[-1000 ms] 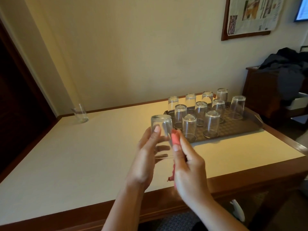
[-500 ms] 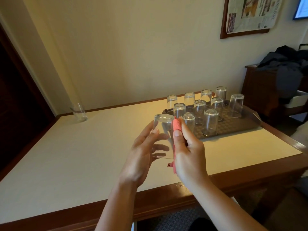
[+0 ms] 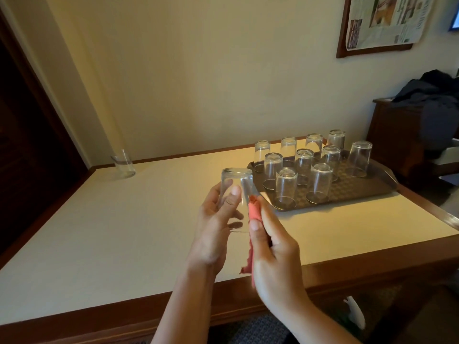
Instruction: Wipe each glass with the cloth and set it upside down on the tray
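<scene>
My left hand [image 3: 218, 227] grips a clear glass [image 3: 236, 189], held bottom-up above the table, just left of the tray. My right hand [image 3: 273, 247] holds a red cloth [image 3: 254, 214] against the glass's right side, with the cloth's tail hanging below the palm. The brown tray [image 3: 372, 189] lies on the table's right part and carries several glasses [image 3: 319, 182] standing upside down in rows. One more glass [image 3: 123, 163] stands upright at the table's far left corner, by the wall.
The cream-topped table [image 3: 124, 232] has a wooden rim. A dark wooden cabinet [image 3: 397, 135] with dark clothing on it stands to the right of the table. A framed newspaper [image 3: 387, 21] hangs on the wall.
Both hands and the held glass have dropped slightly and drifted left, and the cloth now sits a little lower along the glass's side. The tray glasses have not moved.
</scene>
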`<state>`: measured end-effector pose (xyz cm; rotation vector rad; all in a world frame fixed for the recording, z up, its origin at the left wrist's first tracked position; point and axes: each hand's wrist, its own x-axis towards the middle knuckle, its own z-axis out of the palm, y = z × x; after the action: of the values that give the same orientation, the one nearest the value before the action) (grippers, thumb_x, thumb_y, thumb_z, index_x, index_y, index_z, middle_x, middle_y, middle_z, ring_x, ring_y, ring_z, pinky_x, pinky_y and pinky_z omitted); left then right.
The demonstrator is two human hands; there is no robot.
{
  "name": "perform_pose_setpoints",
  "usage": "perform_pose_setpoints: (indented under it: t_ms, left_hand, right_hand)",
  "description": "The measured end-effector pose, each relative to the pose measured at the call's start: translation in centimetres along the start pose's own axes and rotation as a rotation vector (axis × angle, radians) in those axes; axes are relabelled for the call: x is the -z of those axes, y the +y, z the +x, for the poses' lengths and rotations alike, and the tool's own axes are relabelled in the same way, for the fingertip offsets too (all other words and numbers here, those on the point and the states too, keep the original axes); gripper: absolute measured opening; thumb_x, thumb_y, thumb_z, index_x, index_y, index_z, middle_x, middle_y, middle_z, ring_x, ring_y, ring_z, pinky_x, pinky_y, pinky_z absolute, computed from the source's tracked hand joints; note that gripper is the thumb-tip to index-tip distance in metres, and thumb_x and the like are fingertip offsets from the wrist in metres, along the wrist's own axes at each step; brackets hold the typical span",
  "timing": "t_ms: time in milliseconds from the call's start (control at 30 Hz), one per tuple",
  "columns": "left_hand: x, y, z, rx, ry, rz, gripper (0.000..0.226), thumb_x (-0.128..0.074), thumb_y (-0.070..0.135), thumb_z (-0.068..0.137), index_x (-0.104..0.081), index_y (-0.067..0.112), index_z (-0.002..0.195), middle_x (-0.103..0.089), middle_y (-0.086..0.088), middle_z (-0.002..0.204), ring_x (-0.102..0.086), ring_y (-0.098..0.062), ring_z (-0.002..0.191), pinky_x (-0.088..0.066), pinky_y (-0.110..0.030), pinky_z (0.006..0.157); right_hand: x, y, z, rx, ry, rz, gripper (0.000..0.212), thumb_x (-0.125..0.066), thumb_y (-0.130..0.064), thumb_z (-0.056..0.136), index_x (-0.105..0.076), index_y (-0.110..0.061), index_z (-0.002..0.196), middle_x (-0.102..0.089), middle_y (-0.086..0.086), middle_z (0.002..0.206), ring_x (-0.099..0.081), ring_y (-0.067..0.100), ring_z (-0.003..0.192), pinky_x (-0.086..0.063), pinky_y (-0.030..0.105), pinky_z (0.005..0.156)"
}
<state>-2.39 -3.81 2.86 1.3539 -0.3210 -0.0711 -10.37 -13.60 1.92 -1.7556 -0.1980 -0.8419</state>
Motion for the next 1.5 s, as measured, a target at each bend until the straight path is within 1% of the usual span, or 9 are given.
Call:
perform_pose_setpoints:
  t_ms: [200,433,533,633,767,933,1100,1233,1500]
  left_hand:
    - [0.1,0.2,-0.3,0.076,-0.128,-0.015,0.05,-0.067,0.045,0.092,-0.061,0.036,0.141,-0.076,-0.008,0.118,-0.069,-0.03,0.098,-0.052,-0.043,0.084]
    - [0.3,-0.4,-0.4,0.132,-0.095,-0.081,0.046,-0.057,0.061,0.091,-0.066,0.044,0.132,-0.074,-0.012,0.125,-0.07,-0.03,0.112,-0.05,-0.053,0.099]
    - [0.7,-0.3,-0.6,0.114,-0.225,-0.001,0.054,-0.061,0.05,0.097,-0.054,0.038,0.149,-0.073,-0.012,0.127,-0.07,-0.036,0.111,-0.052,-0.054,0.095]
    - [0.5,0.3,-0.4,0.04,-0.098,0.013,0.057,-0.077,0.051,0.085,-0.066,0.029,0.135,-0.072,-0.003,0.108,-0.062,-0.025,0.089,-0.048,-0.032,0.072]
    - [0.8,-0.1,-0.3,0.104,-0.117,-0.027,0.042,-0.058,0.056,0.093,-0.066,0.04,0.131,-0.072,-0.009,0.12,-0.068,-0.026,0.1,-0.049,-0.047,0.09]
    - [1.5,0.6,-0.7,0.065,-0.241,0.127,0.054,-0.065,0.047,0.095,-0.057,0.035,0.146,-0.074,-0.006,0.121,-0.074,-0.029,0.099,-0.053,-0.048,0.091]
    - [0.6,0.4,-0.9,0.0,-0.087,0.134,0.066,-0.069,0.064,0.083,-0.06,0.03,0.139,-0.072,0.001,0.107,-0.068,-0.025,0.093,-0.053,-0.041,0.084]
    - [0.8,0.5,-1.2,0.146,-0.276,0.044,0.046,-0.056,0.054,0.096,-0.057,0.047,0.142,-0.071,-0.012,0.128,-0.072,-0.043,0.109,-0.051,-0.058,0.105]
    - [-0.2,0.1,-0.8,0.02,-0.092,0.076,0.059,-0.065,0.061,0.088,-0.058,0.034,0.14,-0.072,0.001,0.106,-0.069,-0.024,0.092,-0.053,-0.039,0.08]
  right_hand:
    - [0.6,1.6,2.7,-0.146,0.075,0.0,0.037,-0.043,-0.043,0.102,-0.045,-0.057,0.136,-0.063,-0.013,0.091,-0.055,0.0,0.062,-0.056,0.033,0.053]
    - [0.4,0.5,1.8,-0.1,0.012,-0.027,0.042,-0.043,-0.032,0.105,-0.046,-0.074,0.112,-0.062,-0.021,0.072,-0.054,0.005,0.047,-0.052,0.027,0.045]
    - [1.2,1.4,3.6,-0.182,0.064,-0.046,0.036,-0.043,-0.037,0.103,-0.047,-0.049,0.137,-0.067,-0.014,0.104,-0.062,-0.002,0.075,-0.055,0.02,0.063]
    - [0.2,0.8,1.7,-0.073,0.008,-0.03,0.033,-0.041,-0.038,0.106,-0.047,-0.059,0.131,-0.054,-0.026,0.068,-0.053,0.002,0.055,-0.056,0.035,0.053]
    - [-0.2,0.7,0.8,-0.031,-0.008,-0.065,0.04,-0.041,-0.034,0.105,-0.043,-0.07,0.122,-0.056,-0.025,0.067,-0.054,0.003,0.052,-0.055,0.038,0.051]
    - [1.0,2.0,3.6,-0.172,0.062,-0.006,0.04,-0.043,-0.04,0.102,-0.044,-0.041,0.142,-0.066,-0.014,0.119,-0.059,-0.012,0.089,-0.047,0.01,0.076]
    - [0.2,0.4,1.0,-0.112,-0.017,0.034,0.037,-0.043,-0.032,0.103,-0.047,-0.046,0.137,-0.053,-0.023,0.059,-0.046,0.003,0.044,-0.036,0.013,0.046]
    - [1.6,1.1,3.8,-0.233,0.045,0.089,0.044,-0.046,-0.03,0.102,-0.046,-0.028,0.146,-0.064,-0.015,0.121,-0.063,-0.013,0.071,-0.054,0.016,0.062]
    - [0.4,1.0,1.2,-0.145,0.017,0.061,0.034,-0.044,-0.032,0.105,-0.045,-0.054,0.13,-0.06,-0.027,0.065,-0.057,0.0,0.054,-0.045,0.016,0.051]
